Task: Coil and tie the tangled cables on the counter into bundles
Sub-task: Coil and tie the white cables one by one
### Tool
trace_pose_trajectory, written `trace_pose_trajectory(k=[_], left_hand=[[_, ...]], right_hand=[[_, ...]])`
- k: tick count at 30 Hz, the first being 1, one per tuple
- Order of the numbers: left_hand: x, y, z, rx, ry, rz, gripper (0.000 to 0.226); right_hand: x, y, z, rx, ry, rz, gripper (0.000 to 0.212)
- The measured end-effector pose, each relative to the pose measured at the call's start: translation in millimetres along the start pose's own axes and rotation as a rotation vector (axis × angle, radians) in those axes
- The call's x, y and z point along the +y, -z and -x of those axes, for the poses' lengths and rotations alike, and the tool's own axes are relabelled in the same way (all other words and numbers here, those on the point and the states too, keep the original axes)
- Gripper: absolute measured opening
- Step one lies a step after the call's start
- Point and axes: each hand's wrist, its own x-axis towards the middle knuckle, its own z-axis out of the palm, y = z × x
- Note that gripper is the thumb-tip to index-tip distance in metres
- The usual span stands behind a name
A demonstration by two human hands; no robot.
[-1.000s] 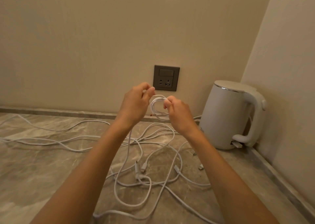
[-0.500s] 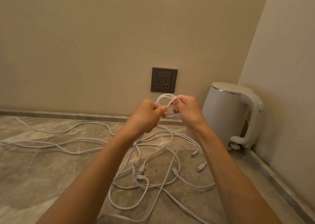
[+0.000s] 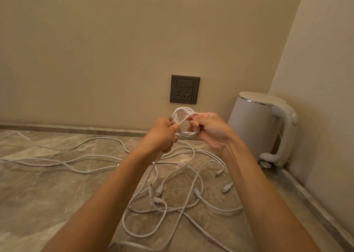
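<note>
Coil [image 3: 183, 109] lies partly hidden behind curled right hand [image 3: 210, 131].

No writing, brand or number can be read (not on the wall socket [image 3: 184, 89] or the kettle [image 3: 254, 125]).

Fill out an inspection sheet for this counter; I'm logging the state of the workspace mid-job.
Surface: grey marbled counter, cables spread across it.
Job's things: small white coil held up between both hands.
Clutter: white kettle in the right corner.
Grippers: left hand pinches the coil's plug end; right hand grips the coil's loops.
Cables: loose cables lie tangled on the counter, several plug ends free.
Surroundings: wall socket behind the hands, nothing plugged in; beige walls.
</note>
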Motion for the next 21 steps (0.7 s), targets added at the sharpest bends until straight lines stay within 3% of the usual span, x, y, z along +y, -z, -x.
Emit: trace_pose_trajectory(k=[5, 9, 18, 21], left_hand=[[0, 5, -1, -0.012, -0.005, -0.054, 0.025], [0, 8, -1, -0.039, -0.016, -0.041, 0.025], [-6, 2, -6, -0.007, -0.132, -0.279, 0.022], [-9, 1, -12, 0.011, -0.209, -0.371, 0.022]], right_hand=[[-1, 10, 4, -0.184, -0.033, -0.157, 0.026], [1, 12, 6, -0.224, -0.041, -0.208, 0.029], [7, 5, -1, -0.024, -0.105, -0.322, 0.039], [9, 0, -4, 0.088, -0.068, -0.241, 0.039]])
